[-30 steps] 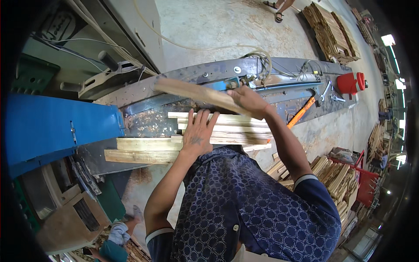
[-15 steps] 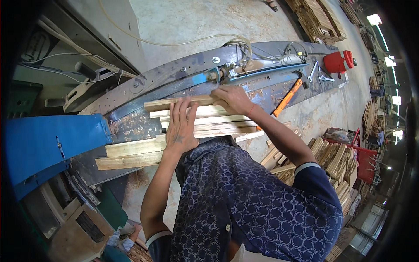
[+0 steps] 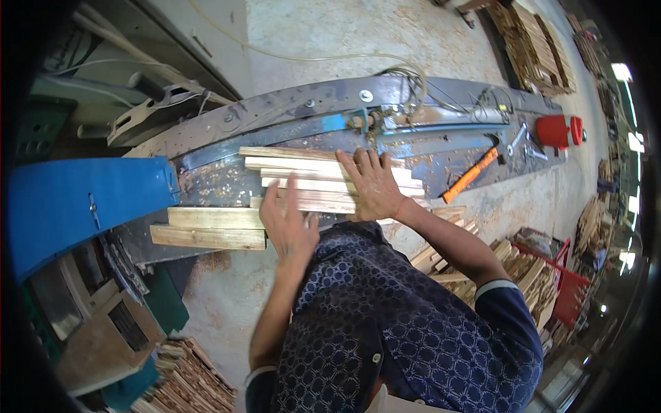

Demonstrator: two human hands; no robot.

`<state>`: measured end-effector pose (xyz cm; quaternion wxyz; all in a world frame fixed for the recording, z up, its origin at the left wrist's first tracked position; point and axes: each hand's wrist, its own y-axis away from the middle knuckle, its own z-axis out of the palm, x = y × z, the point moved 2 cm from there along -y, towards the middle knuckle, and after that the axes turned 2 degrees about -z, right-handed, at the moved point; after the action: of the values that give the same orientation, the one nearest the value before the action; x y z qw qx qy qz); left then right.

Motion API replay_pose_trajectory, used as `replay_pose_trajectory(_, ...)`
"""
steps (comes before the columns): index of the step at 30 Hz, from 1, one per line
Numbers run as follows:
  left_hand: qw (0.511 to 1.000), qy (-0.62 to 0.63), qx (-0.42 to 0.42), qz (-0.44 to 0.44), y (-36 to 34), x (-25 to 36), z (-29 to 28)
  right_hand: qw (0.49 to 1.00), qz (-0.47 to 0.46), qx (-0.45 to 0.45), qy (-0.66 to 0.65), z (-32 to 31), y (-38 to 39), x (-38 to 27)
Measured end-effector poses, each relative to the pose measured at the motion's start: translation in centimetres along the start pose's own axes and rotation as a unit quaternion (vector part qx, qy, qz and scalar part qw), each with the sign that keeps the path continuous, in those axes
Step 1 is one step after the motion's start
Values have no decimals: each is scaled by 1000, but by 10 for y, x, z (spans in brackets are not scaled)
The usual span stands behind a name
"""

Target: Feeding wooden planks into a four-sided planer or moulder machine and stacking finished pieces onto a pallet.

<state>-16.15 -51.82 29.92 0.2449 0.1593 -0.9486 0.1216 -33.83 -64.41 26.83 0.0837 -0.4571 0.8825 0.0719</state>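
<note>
Several pale wooden strips [image 3: 313, 173] lie side by side on the dark metal machine bed in front of me. Across their right half rests my right hand [image 3: 375, 184], palm down with its fingers spread. My left hand [image 3: 290, 221], blurred by motion, hovers at the near left ends of the strips, fingers apart and holding nothing that I can see. Just left of it, two more wooden pieces, an upper one [image 3: 213, 218] and a nearer one [image 3: 206, 237], lie staggered and stick out to the left.
On the bed's right lie an orange-handled hammer [image 3: 471, 175], a wrench [image 3: 516, 140] and a red container [image 3: 553, 131]. A blue metal guard [image 3: 89, 213] stands at left. Beyond the strips runs a cylinder with hoses [image 3: 447, 117]. Stacked wood [image 3: 186, 382] sits at lower left.
My right hand has gone from gripping the far strip's end to lying flat across the strips. My left hand has come off the strips toward me. The view has shifted slightly.
</note>
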Motion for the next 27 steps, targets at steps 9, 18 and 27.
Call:
replay_pose_trajectory(9,621,679,-177,-349,74,27,75,979,13,-172,-108,-31,-25,15)
replay_pose_trajectory(18,661,699,-26,-272,13,63,74,707,55,-327,-624,-40,-27,36)
replay_pose_trajectory(27,700,688,153,-114,36,60,-55,764,-7,-341,-548,-114,-8,-64)
